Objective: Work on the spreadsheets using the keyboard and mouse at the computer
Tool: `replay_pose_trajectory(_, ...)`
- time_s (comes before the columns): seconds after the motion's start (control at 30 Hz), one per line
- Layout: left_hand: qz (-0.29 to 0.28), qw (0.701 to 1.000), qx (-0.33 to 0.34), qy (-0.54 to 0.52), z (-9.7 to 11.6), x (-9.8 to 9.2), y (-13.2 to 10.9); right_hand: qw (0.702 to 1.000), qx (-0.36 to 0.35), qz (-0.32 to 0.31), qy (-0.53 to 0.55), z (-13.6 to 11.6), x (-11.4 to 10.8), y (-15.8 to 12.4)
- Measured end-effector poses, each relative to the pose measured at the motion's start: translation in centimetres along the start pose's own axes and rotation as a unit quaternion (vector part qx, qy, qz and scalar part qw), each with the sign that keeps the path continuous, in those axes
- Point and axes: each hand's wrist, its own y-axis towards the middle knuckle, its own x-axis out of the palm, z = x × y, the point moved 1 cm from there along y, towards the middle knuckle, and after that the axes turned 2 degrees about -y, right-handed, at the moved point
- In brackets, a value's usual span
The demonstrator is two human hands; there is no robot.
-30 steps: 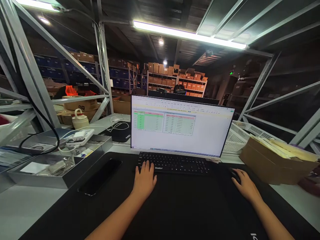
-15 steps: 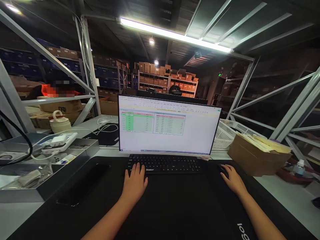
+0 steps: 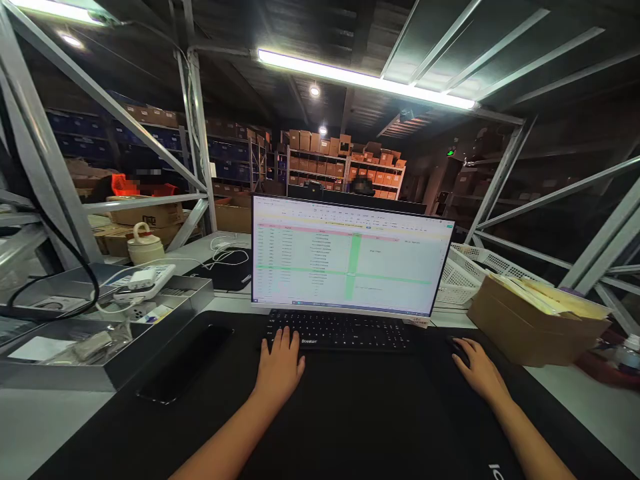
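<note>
With the long black plastic keyboard (image 3: 350,332) as reference: left hand (image 3: 280,363) is at its left end, fingers slightly fanned over the lower keys, thumb off to the side, nothing gripped. Can't tell if any key is pressed. Right hand (image 3: 480,373) is well right of the keyboard, fingers curved over a small dark computer mouse (image 3: 455,347), mostly hidden under them.

Wide white-lit flat monitor (image 3: 400,287) stands right behind the keyboard, spreadsheet showing, one column and one row tinted green. Text too small to read.

Handling, my judgement: mouse is light, hard-shelled, slides easily on the smooth black desk mat (image 3: 370,413); hold by its sides, fingers on top. Keyboard is light and stiff, could skid if pushed; lift by both short ends. Monitor is the fragile one, keep off the panel.

Count: 1 keyboard, 1 mouse, 1 monitor, 1 mat. Left of keyboard: 1 flat glossy black phone-like slab (image 3: 185,363), further left 1 cream lidded jug with a loop handle (image 3: 145,249). Right of keyboard: 1 brown cardboard box (image 3: 525,327) topped with pale yellow paper, white perforated plastic baskets (image 3: 457,287) behind it, at least 2.
</note>
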Motion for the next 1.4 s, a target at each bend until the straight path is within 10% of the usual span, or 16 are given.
replay_pose_trajectory(1.4,-0.025,0.998,-0.004,-0.052,0.2,-0.2,-0.5,0.995,-0.027,-0.020,0.097,1.5,-0.1,0.6)
